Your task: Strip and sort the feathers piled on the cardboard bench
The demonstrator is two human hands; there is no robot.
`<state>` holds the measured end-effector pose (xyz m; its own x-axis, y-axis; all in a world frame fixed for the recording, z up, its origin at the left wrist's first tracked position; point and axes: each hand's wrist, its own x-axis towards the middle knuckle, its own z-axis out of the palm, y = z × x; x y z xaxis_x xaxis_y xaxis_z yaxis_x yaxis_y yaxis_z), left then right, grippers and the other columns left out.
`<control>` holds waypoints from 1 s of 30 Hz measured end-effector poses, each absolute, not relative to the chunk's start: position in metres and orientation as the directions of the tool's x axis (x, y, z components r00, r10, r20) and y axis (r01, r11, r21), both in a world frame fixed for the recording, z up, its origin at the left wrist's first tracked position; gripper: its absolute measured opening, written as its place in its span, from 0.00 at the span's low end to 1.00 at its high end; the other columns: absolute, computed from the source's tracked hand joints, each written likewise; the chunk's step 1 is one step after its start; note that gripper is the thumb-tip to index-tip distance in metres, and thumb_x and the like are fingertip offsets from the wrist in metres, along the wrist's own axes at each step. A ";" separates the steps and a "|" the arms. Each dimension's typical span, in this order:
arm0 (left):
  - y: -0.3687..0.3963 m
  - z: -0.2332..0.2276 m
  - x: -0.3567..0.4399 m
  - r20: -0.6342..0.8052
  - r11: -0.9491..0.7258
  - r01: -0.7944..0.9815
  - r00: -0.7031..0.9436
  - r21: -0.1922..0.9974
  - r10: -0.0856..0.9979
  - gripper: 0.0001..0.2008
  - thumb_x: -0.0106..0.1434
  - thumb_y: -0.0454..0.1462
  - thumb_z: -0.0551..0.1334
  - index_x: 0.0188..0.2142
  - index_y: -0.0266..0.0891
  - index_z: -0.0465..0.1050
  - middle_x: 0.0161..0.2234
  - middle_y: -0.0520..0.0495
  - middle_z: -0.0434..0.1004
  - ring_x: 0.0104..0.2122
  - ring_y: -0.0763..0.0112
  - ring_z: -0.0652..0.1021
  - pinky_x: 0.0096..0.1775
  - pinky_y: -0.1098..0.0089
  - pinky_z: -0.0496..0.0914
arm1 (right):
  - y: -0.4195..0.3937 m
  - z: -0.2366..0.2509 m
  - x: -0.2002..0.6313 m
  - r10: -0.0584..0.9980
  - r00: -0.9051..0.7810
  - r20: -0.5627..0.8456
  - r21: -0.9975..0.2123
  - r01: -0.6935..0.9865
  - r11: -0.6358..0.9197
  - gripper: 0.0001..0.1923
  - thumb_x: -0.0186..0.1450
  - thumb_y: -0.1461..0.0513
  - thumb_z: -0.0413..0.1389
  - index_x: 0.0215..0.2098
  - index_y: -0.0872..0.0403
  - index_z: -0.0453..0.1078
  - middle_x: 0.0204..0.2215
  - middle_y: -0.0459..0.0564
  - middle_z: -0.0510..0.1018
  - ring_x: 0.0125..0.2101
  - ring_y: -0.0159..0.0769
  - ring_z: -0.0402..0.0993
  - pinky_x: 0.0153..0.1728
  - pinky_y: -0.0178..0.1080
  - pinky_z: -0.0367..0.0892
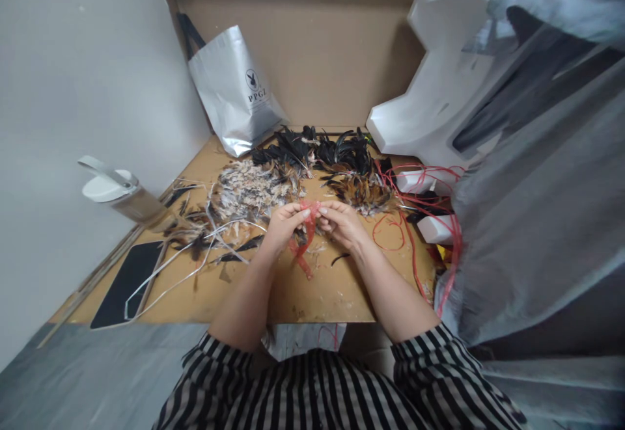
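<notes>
Holding a red strip (307, 231) between both hands, the person works just above the board (312, 293), near its middle and in front of the feather piles. The left hand (284, 225) pinches the upper part of the strip w/ thumb and fingers pressed together; the right hand (343, 222) pinches it from the other side, fingertips nearly touching those of the left. The loose end of the strip hangs down between the wrists and reaches the board. To do this step well, I think the strip should be kept tight between the two pinches, w/ the fingertips close together, so the thin material does not slip or twist; whether a feather is already inside the strip I cannot tell, it is too small. The surface is brown cardboard w/ many small bits on it. Behind the hands lie pale feathers (249, 189), black feathers (312, 147) and brown ones (361, 190). At the right, red cords (420, 222) are tangled around white blocks (437, 228). At the left lie white strips (185, 257), a phone (127, 283) and a bottle (124, 196) on its side. A silver bag (234, 92) leans on the cardboard back wall (332, 46); grey cloth (537, 222) covers the right side, and a pale wall (73, 92) closes the left.
</notes>
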<state>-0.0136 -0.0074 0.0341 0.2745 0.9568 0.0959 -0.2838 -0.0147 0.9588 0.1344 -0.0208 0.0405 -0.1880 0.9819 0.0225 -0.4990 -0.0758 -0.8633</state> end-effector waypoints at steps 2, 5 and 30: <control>-0.008 0.035 -0.013 0.098 -0.011 -0.300 0.278 0.954 0.956 0.11 0.49 0.41 0.65 0.30 0.35 0.72 0.26 0.48 0.76 0.20 0.79 0.70 0.23 0.77 0.61 | -0.021 0.041 0.135 0.978 -0.210 0.020 -0.846 -0.524 -0.095 0.08 0.49 0.62 0.63 0.25 0.57 0.70 0.18 0.44 0.68 0.17 0.22 0.56 0.15 0.27 0.48; -0.010 0.036 -0.013 0.096 -0.006 -0.302 0.282 0.953 0.955 0.11 0.49 0.41 0.65 0.29 0.35 0.73 0.26 0.47 0.77 0.21 0.78 0.71 0.24 0.76 0.62 | -0.021 0.042 0.135 0.972 -0.232 0.033 -0.827 -0.552 -0.104 0.07 0.50 0.62 0.62 0.24 0.58 0.69 0.17 0.43 0.67 0.17 0.21 0.56 0.15 0.27 0.47; -0.003 0.028 -0.014 0.115 -0.048 -0.262 0.250 0.964 0.961 0.10 0.47 0.39 0.65 0.29 0.35 0.71 0.21 0.52 0.72 0.18 0.80 0.68 0.23 0.76 0.62 | -0.023 0.038 0.128 0.991 -0.120 0.053 -0.959 -0.284 0.017 0.12 0.49 0.57 0.62 0.25 0.57 0.66 0.11 0.38 0.63 0.11 0.21 0.52 0.14 0.28 0.47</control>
